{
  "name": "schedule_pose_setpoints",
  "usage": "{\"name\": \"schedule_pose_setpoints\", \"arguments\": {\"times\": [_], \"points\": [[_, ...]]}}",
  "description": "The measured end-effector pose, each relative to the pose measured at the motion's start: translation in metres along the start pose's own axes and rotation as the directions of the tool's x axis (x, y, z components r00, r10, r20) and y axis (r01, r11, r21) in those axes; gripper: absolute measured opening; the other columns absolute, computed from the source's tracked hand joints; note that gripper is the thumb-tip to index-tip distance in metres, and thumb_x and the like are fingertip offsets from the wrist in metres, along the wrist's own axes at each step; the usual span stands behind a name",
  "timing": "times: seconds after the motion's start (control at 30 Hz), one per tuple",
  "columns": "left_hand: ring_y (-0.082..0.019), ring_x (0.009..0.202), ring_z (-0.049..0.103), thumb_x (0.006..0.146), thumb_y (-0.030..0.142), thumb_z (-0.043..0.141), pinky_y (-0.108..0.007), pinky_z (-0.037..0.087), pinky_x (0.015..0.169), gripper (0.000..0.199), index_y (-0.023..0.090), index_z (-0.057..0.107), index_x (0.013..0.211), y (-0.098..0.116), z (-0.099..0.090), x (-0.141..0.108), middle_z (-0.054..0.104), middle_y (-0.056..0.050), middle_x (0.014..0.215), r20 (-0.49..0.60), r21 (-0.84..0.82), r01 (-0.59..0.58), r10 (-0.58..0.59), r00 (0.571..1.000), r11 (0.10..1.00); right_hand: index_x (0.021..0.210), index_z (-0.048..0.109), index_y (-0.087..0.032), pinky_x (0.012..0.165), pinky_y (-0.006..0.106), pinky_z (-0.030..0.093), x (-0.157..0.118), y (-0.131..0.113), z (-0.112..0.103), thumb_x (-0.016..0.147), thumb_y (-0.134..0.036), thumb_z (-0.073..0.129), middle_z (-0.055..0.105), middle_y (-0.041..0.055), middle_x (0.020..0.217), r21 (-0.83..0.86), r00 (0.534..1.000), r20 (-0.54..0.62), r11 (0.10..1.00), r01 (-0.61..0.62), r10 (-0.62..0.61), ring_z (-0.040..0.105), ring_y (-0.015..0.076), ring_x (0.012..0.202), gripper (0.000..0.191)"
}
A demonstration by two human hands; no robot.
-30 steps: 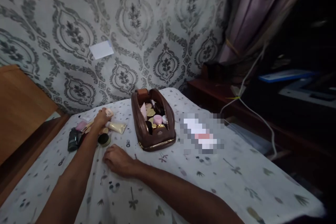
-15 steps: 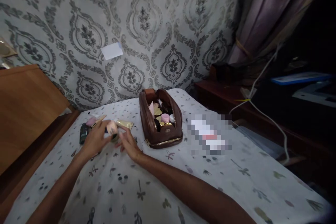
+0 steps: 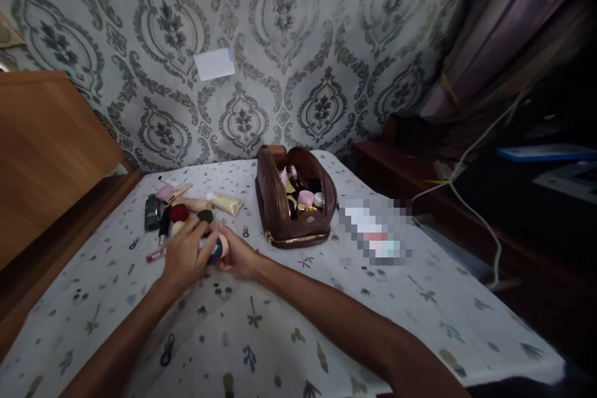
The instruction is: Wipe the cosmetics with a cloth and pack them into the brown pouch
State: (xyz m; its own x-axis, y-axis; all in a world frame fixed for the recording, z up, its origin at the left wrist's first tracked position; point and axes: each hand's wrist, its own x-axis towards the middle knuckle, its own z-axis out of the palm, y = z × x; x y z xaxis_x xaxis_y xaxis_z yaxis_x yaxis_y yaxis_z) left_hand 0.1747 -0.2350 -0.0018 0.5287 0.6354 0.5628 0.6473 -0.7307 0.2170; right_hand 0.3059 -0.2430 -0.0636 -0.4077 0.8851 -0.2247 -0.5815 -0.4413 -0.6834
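Observation:
My left hand (image 3: 185, 254) is closed over the dark blue lid (image 3: 215, 251) of a small peach-coloured jar. My right hand (image 3: 240, 253) grips the jar's peach body (image 3: 225, 244) from the other side, its fingers partly hidden. Just beyond the hands lie a red-lidded jar (image 3: 180, 212), a dark green lid (image 3: 204, 216) and a cream squeeze tube (image 3: 227, 203). Left of them are a dark bottle (image 3: 152, 212), a black tube (image 3: 163, 225) and a pink slim tube (image 3: 156, 255). To the right, an unzipped brown cosmetic bag (image 3: 298, 238) holds several small containers.
A patterned white cloth (image 3: 280, 329) covers the surface. A blurred-out item (image 3: 373, 233) lies right of the bag. A wooden panel (image 3: 51, 137) borders the left, patterned wallpaper (image 3: 280, 31) the back. White cables (image 3: 476, 211) hang over dark furniture at right.
The peach jar has come nearer to me and been tilted, with its blue lid facing left-forward. My right hand has closed on it, and my left hand has shifted onto the lid. The view has shifted slightly.

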Motion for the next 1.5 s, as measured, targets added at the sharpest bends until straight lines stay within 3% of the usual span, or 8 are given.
{"name": "schedule_pose_setpoints", "arguments": {"times": [0.17,0.3,0.53,0.73,1.1,1.3,1.4,1.5], "points": [[-0.016,0.06,0.05,0.088,0.045,0.049,-0.028,0.038,0.059,0.038,0.019,0.054,0.06,-0.012,0.012,0.015,0.052,0.001,0.059,0.016,-0.457,0.326,-0.359,0.933,0.828,0.07,0.045,-0.02,0.03,0.017,0.016,-0.003,0.0,0.002,0.093,-0.067,0.04,0.046,-0.0066,0.043,0.047,0.993,0.059,0.993,-0.104,0.101,0.035,0.0073,0.03,0.052],[-0.017,0.073,0.058,0.086,0.047,0.049,-0.027,0.044,0.07,0.036,0.019,0.061,0.069,-0.021,0.03,0.012,0.063,-0.001,0.071,0.002,-0.637,0.397,-0.513,0.858,0.661,0.071,0.046,-0.02,0.031,0.015,0.017,-0.002,-0.002,0.002,0.095,-0.066,0.039,0.049,-0.0062,0.044,0.158,0.994,0.046,0.982,-0.108,0.102,0.038,0.0069,0.03,0.052],[-0.021,0.104,0.061,0.097,0.046,0.034,-0.035,0.046,0.095,0.04,0.018,0.06,0.108,-0.008,0.046,-0.015,0.067,-0.008,0.107,-0.029,-0.62,0.332,-0.443,0.896,0.711,0.075,0.052,-0.018,0.038,0.017,0.03,-0.002,-0.009,0.003,0.095,-0.071,0.028,0.055,-0.003,0.051,0.275,0.995,-0.097,0.962,0.005,0.023,0.045,0.008,0.038,0.061],[-0.028,0.123,0.054,0.088,0.045,0.052,-0.041,0.041,0.105,0.054,0.016,0.047,0.133,-0.008,0.046,-0.023,0.057,-0.014,0.133,-0.068,-0.521,0.239,-0.319,0.946,0.819,0.082,0.055,-0.02,0.042,0.019,0.034,0.001,-0.005,0.004,0.09,-0.075,0.037,0.053,-0.0052,0.054,0.068,0.984,-0.134,0.989,0.129,-0.119,0.046,0.0086,0.043,0.059],[-0.022,0.092,0.062,0.09,0.043,0.05,-0.032,0.048,0.084,0.033,0.018,0.07,0.098,-0.025,0.024,-0.007,0.071,-0.005,0.095,0.008,-0.565,0.311,-0.372,0.928,0.764,0.11,0.051,-0.022,0.055,0.022,0.046,-0.002,0.013,-0.002,0.068,-0.05,0.08,0.06,-0.0029,0.084,-0.376,0.933,0.055,0.858,0.35,-0.357,0.059,0.0121,0.068,0.058],[-0.018,0.07,0.057,0.091,0.041,0.049,-0.031,0.043,0.071,0.04,0.019,0.069,0.063,-0.031,0.018,-0.006,0.062,-0.002,0.067,-0.029,-0.523,0.277,-0.342,0.939,0.806,0.114,0.055,-0.02,0.082,0.03,0.05,-0.005,0.018,-0.003,0.056,-0.036,0.088,0.06,-0.0002,0.099,-0.593,0.892,0.147,0.684,0.425,-0.427,0.058,0.0159,0.09,0.069],[-0.018,0.066,0.056,0.089,0.044,0.052,-0.032,0.042,0.068,0.042,0.02,0.066,0.058,-0.034,0.018,-0.006,0.061,-0.001,0.061,0.013,-0.591,0.348,-0.422,0.906,0.728,0.11,0.059,-0.019,0.086,0.032,0.049,-0.01,0.016,-0.001,0.056,-0.037,0.088,0.06,0.0001,0.096,-0.667,0.89,0.186,0.611,0.426,-0.417,0.057,0.0176,0.091,0.064],[-0.019,0.068,0.058,0.089,0.053,0.05,-0.031,0.044,0.067,0.045,0.02,0.067,0.063,-0.036,0.021,-0.007,0.065,-0.002,0.067,0.087,-0.656,0.459,-0.544,0.835,0.6,0.107,0.059,-0.02,0.085,0.032,0.049,-0.014,0.011,0.004,0.064,-0.038,0.084,0.061,-0.0003,0.095,-0.562,0.914,0.242,0.72,0.407,-0.327,0.059,0.0166,0.089,0.053]]}}
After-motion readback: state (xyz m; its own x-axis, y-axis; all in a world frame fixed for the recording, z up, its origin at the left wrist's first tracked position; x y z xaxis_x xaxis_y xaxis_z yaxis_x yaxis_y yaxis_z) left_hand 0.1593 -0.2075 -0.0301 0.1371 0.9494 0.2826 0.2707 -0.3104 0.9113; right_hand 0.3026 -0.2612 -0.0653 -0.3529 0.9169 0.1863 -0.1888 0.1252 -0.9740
